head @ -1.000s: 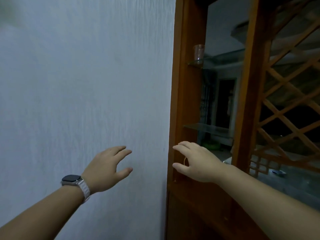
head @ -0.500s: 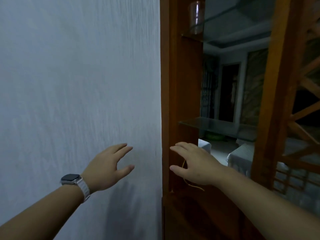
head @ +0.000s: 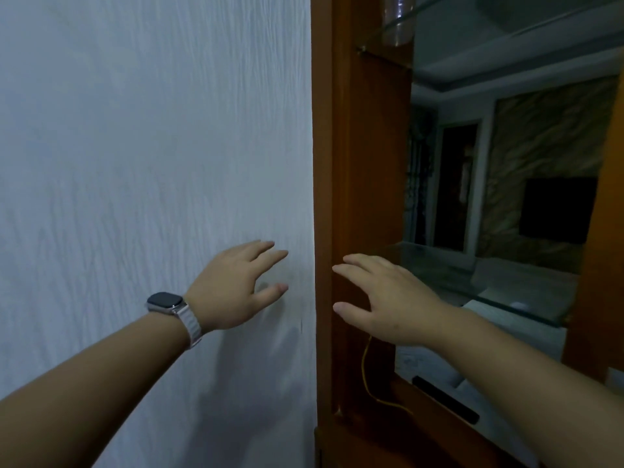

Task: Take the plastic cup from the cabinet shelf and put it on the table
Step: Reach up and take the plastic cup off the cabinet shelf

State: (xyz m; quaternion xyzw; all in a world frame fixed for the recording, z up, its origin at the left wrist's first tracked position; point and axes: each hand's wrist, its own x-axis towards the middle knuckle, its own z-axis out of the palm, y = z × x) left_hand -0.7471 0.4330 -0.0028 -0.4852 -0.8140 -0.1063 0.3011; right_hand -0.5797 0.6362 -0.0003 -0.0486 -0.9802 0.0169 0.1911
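Head view, left to right: a pale textured wall [head: 152, 146] fills the left half of the scene. In front of it the left hand [head: 233, 288] is stretched forward, fingers spread and holding nothing, with a dark-faced watch [head: 165, 301] on a white strap at the wrist. Just right of that hand runs the wall's edge, where the brown wooden cabinet frame [head: 354, 163] begins. The right hand [head: 388, 302] reaches out before this frame, fingers likewise apart and empty — the two hands are level and near each other, not touching. A thin yellow cord [head: 366, 376] hangs below the right hand. High above, at the top edge, the plastic cup [head: 397, 18] stands on the upper glass shelf [head: 449, 28] — well apart from both hands. A lower glass shelf [head: 489, 282] lies far right of the right hand.
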